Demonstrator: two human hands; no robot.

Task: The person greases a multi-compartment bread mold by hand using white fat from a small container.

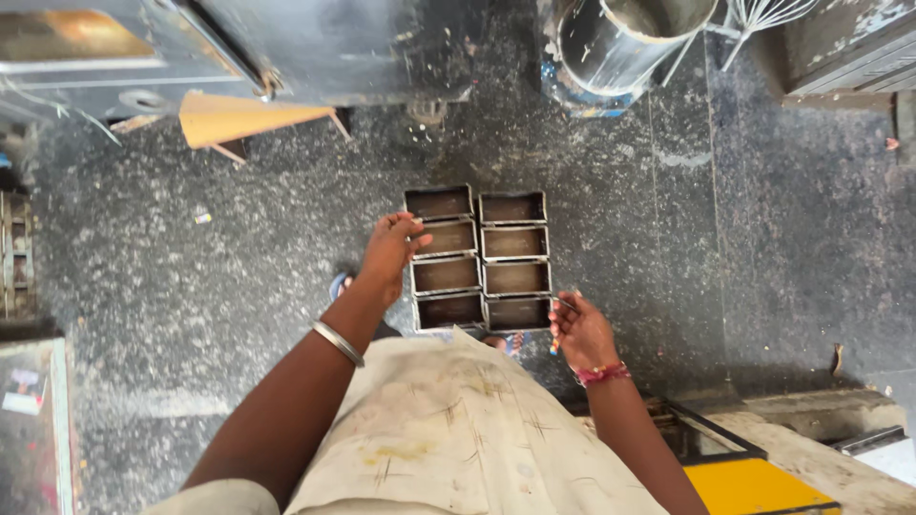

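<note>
At the left edge of a block of dark metal loaf tins (515, 278), the left hand (388, 254) has its fingers curled over the rim of the second tin back in the left column, thumb and fingertips closed on that rim. The right hand (582, 331) is at the block's near right corner, fingers bent and touching the outer side of the nearest right-hand tin; whether it truly clamps the wall I cannot tell. The tins stand in 2 columns of 4, 8 in all, packed side against side, all upright and empty, held in front of the person's body above a speckled dark stone floor (239, 277). A steel bangle (338, 342) circles the left wrist and a red thread band (601, 373) the right. Below the tins hangs a stained cream apron (458, 429). Farther off, a steel cylinder vessel (620, 38) stands near the top, with a wire whisk (763, 19) just beside it. A yellow panel (749, 482) lies at lower right.
</note>
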